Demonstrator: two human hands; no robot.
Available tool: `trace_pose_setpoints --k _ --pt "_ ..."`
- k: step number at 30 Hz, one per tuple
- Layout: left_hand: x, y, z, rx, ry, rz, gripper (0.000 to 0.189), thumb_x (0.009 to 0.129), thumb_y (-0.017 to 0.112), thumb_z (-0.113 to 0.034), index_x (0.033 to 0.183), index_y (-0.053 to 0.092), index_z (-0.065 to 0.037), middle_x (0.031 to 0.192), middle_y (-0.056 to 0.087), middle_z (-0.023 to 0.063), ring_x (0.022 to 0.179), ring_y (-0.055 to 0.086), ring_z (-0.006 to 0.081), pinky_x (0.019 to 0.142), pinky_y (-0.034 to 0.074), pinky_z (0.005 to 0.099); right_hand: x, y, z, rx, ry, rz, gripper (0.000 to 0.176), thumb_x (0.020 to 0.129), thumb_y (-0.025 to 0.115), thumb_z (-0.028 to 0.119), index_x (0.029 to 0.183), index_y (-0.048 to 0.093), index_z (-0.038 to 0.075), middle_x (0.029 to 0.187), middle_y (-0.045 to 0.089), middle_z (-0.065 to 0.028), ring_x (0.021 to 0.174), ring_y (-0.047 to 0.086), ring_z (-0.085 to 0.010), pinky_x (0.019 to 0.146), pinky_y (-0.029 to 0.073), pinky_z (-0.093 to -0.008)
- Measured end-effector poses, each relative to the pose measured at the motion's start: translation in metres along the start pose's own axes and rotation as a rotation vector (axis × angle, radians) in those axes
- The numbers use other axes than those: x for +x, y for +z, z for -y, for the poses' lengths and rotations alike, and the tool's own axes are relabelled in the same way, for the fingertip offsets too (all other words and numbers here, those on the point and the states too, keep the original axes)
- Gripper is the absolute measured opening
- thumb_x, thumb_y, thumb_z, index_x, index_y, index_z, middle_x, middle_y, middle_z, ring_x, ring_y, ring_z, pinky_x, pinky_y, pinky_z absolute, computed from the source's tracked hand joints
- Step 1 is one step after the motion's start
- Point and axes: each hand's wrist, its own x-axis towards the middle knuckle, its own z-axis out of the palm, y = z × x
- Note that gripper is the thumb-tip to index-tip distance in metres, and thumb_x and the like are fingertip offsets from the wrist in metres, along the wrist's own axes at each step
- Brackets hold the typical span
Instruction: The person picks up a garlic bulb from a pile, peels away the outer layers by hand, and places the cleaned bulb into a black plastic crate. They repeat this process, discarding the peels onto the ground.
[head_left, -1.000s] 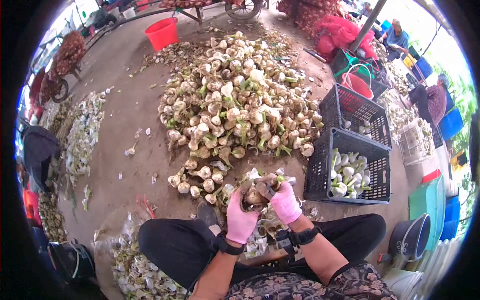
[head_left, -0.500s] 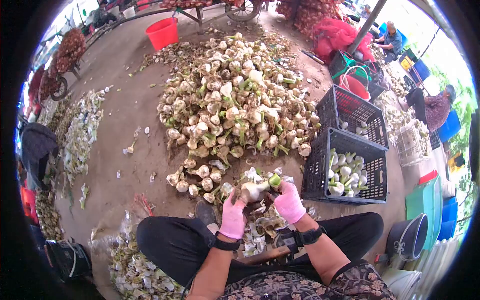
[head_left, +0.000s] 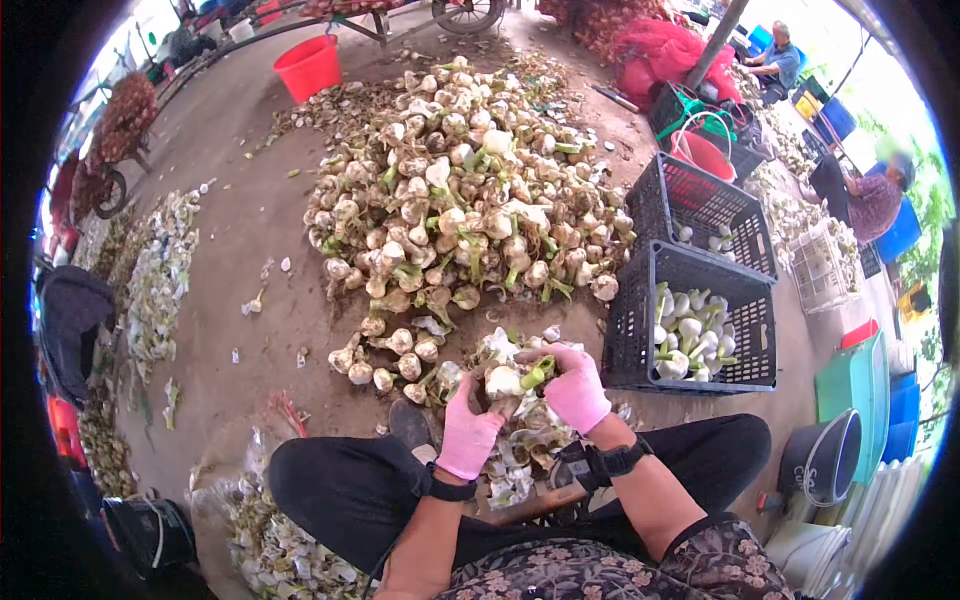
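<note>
A garlic bulb with a short green stem is between my two pink-gloved hands, just above my crossed legs. My left hand grips the bulb from the left and below. On the right, my right hand has its fingers over the top of the bulb, around the green stem. Below them, loose peeled skins lie between my legs. A large heap of unpeeled garlic spreads out in front, with several bulbs at its near edge.
At the right stand two black crates; the nearer crate holds clean white bulbs. A red bucket stands behind the heap. Garlic skins lie along the left. Two people sit at the far right.
My right hand has moved up and left over the bulb. The bulb has turned, with its round end now nearer the camera. The whole view has shifted slightly.
</note>
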Motion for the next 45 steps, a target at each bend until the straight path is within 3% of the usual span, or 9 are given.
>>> trace_pose_setpoints --k 4,10,12,17,20,30,32,36,45 --pt "-0.012 0.007 -0.005 -0.334 -0.159 0.126 0.058 0.079 0.05 0.014 0.134 0.036 0.005 0.117 0.055 0.0118 0.1 0.058 0.0171 0.086 0.048 0.0268 0.018 0.003 -0.033 -0.343 -0.041 -0.222 0.03 0.068 0.055 -0.005 0.095 0.067 0.002 0.083 0.066 -0.017 0.08 0.063 -0.0334 0.076 0.05 -0.035" --pt "-0.008 0.004 0.005 -0.499 -0.25 0.11 0.057 0.087 0.056 0.005 0.137 0.029 -0.001 0.124 0.052 0.0132 0.114 0.053 0.0223 0.098 0.044 0.0329 0.011 -0.025 -0.039 -0.519 -0.056 -0.023 0.047 0.069 0.064 0.002 0.116 0.059 0.007 0.114 0.057 -0.0193 0.106 0.055 -0.0335 0.087 0.047 -0.0365" --pt "-0.004 0.005 0.009 -0.343 -0.109 0.147 0.059 0.089 0.059 -0.005 0.137 0.028 0.005 0.122 0.053 0.012 0.11 0.054 0.017 0.094 0.044 0.0288 0.005 -0.039 -0.016 -0.204 -0.065 0.127 0.06 0.069 0.064 -0.003 0.126 0.052 0.01 0.124 0.049 -0.0192 0.117 0.047 -0.0343 0.095 0.042 -0.0371" --pt "0.0 0.007 0.011 -0.16 -0.082 0.191 0.057 0.087 0.06 -0.003 0.135 0.031 0.006 0.121 0.054 0.0108 0.109 0.054 0.0159 0.095 0.043 0.0294 -0.003 -0.044 0.014 0.179 0.061 0.302 0.041 0.076 0.066 -0.004 0.116 0.06 0.001 0.108 0.064 -0.0081 0.094 0.061 -0.0136 0.083 0.048 -0.0259" --pt "-0.001 0.008 0.009 -0.227 -0.081 0.173 0.055 0.087 0.061 -0.003 0.134 0.035 0.005 0.12 0.055 0.0108 0.109 0.055 0.017 0.095 0.044 0.0295 -0.001 -0.039 0.015 0.155 0.151 0.346 0.036 0.075 0.064 -0.007 0.111 0.064 0.001 0.102 0.067 -0.0073 0.091 0.061 -0.0126 0.083 0.048 -0.026" --pt "-0.002 0.012 -0.013 -0.508 -0.182 0.207 0.047 0.088 0.061 -0.008 0.13 0.042 0.0 0.121 0.055 0.011 0.109 0.056 0.0196 0.093 0.046 0.0325 -0.005 -0.027 0.021 -0.333 -0.027 0.187 0.021 0.074 0.06 -0.002 0.095 0.062 0.0 0.085 0.066 -0.0155 0.084 0.065 -0.025 0.074 0.048 -0.0343" --pt "0.0 0.011 -0.013 -0.463 -0.147 0.217 0.051 0.087 0.062 -0.013 0.131 0.041 0.0 0.12 0.056 0.0111 0.109 0.056 0.0197 0.095 0.044 0.0319 -0.005 -0.031 0.025 0.026 0.136 0.261 0.026 0.073 0.056 -0.007 0.097 0.063 -0.001 0.091 0.066 -0.0136 0.089 0.063 -0.0213 0.08 0.048 -0.033" --pt "-0.003 0.011 -0.015 -0.377 -0.199 0.195 0.052 0.085 0.063 -0.005 0.132 0.041 0.0 0.12 0.055 0.0087 0.106 0.055 0.0151 0.092 0.044 0.0285 -0.007 -0.028 0.031 0.246 -0.031 0.188 0.031 0.071 0.052 -0.012 0.098 0.064 -0.001 0.096 0.065 -0.0112 0.092 0.061 -0.0182 0.084 0.046 -0.0308" --pt "-0.007 0.013 -0.015 -0.323 -0.202 0.423 0.076 0.075 0.072 -0.002 0.139 0.032 -0.004 0.118 0.054 0.0068 0.104 0.056 0.0149 0.091 0.045 0.0285 0.014 -0.019 -0.016 -0.383 0.009 0.317 0.023 0.069 0.058 -0.001 0.09 0.065 0.003 0.083 0.065 -0.0163 0.08 0.063 -0.0333 0.072 0.05 -0.038"
